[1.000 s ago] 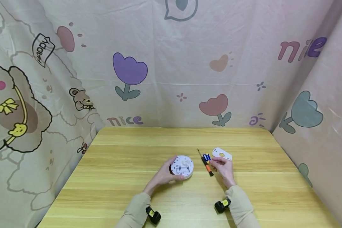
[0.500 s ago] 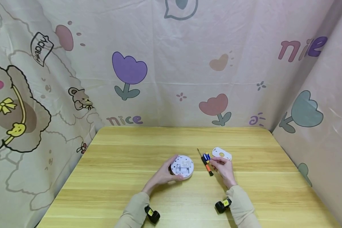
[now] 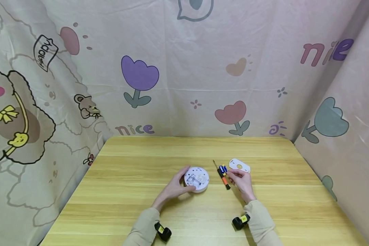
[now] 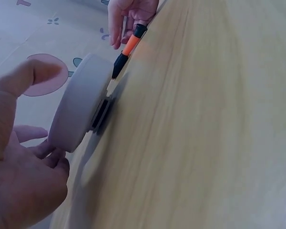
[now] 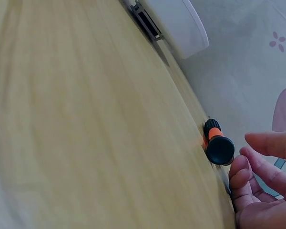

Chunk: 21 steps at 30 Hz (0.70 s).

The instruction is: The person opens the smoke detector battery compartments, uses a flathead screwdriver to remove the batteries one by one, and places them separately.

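A round white smoke detector (image 3: 200, 175) shows its back face, with a battery bay in it. My left hand (image 3: 173, 187) holds it by the left side, thumb at the near rim and fingers at the far left rim. A dark slotted part (image 4: 100, 113) juts from its underside close to the tabletop. My right hand (image 3: 242, 182) rests beside the blue batteries (image 3: 223, 169), fingertips at their right side; the right wrist view shows a gap between thumb and index finger. An orange and black screwdriver (image 3: 224, 179) lies just left of the batteries.
A white mounting plate (image 3: 236, 164) with a round hole lies behind my right hand. The wooden table (image 3: 135, 171) meets a patterned cloth backdrop (image 3: 184, 68) at its far edge. Black wrist cameras (image 3: 163, 232) hang below both sleeves.
The smoke detector has turned in my left hand, so its battery bay now slants. My left fingers have shifted slightly along its rim. My right hand keeps its place beside the batteries.
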{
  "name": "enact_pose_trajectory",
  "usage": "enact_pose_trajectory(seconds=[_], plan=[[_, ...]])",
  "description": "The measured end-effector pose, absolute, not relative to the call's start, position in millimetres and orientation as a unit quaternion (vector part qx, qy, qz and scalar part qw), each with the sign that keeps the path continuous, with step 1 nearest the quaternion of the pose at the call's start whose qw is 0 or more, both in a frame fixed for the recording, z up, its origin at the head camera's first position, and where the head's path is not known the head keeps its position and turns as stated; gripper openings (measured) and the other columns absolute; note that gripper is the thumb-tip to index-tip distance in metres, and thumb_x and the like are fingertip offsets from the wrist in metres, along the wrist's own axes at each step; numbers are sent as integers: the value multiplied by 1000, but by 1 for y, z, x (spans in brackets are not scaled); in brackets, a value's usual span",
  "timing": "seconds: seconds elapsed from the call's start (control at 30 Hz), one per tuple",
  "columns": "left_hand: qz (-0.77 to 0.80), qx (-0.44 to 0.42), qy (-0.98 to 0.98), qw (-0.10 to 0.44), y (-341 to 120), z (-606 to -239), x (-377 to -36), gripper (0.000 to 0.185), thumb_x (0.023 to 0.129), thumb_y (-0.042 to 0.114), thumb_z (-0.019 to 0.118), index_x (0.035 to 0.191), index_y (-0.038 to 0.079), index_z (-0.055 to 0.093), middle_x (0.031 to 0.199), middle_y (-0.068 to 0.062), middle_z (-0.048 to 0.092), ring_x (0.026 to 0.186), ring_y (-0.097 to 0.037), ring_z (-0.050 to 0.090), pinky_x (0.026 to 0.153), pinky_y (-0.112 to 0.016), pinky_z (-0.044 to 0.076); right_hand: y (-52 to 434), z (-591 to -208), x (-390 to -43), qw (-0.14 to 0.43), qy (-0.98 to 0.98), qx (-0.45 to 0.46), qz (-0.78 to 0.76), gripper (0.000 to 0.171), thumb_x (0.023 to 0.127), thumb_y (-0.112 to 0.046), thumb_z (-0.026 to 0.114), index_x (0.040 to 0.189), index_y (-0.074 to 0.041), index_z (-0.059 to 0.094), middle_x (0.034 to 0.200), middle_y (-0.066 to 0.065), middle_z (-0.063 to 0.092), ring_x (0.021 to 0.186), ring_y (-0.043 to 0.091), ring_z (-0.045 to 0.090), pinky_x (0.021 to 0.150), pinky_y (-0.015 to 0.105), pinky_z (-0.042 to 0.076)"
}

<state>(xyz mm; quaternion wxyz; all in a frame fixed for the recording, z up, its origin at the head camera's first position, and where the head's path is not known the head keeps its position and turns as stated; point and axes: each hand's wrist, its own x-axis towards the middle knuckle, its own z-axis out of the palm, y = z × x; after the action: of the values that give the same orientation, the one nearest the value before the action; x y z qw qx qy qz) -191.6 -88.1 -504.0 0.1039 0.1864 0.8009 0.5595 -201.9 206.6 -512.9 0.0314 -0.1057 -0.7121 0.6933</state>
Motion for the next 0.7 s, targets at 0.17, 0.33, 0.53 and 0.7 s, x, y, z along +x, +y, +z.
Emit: enact_pose_trajectory(seconds=[0.17,0.33,0.53,0.7], plan=[[548,175,813,87,-84,-506,-189,110,74,32,89,159,2,24,166,-23,21,153,-44,22,125,-64,18,208,-513,-202,29,-714,-107,692,31,91,-6,72,114,13,66,75,-8,72,63,4,60,57,16,50],[548,164,817,73,-81,-508,-188,117,70,28,92,159,3,21,166,-24,22,152,-47,24,122,-68,20,207,-514,-202,30,-713,-107,692,30,90,-5,72,113,14,66,74,-8,72,63,4,60,57,16,50],[556,157,813,67,-77,-510,-187,121,67,25,93,160,3,19,162,-26,25,144,-47,36,119,-69,28,206,-513,-202,36,-711,-107,694,29,91,-4,71,112,14,66,73,-8,72,62,4,60,56,16,51],[556,159,814,63,-74,-511,-186,120,68,24,93,159,3,18,157,-26,28,138,-46,42,116,-67,34,205,-512,-201,33,-711,-109,694,31,92,-6,71,115,15,65,73,-9,72,63,4,60,56,16,50]])
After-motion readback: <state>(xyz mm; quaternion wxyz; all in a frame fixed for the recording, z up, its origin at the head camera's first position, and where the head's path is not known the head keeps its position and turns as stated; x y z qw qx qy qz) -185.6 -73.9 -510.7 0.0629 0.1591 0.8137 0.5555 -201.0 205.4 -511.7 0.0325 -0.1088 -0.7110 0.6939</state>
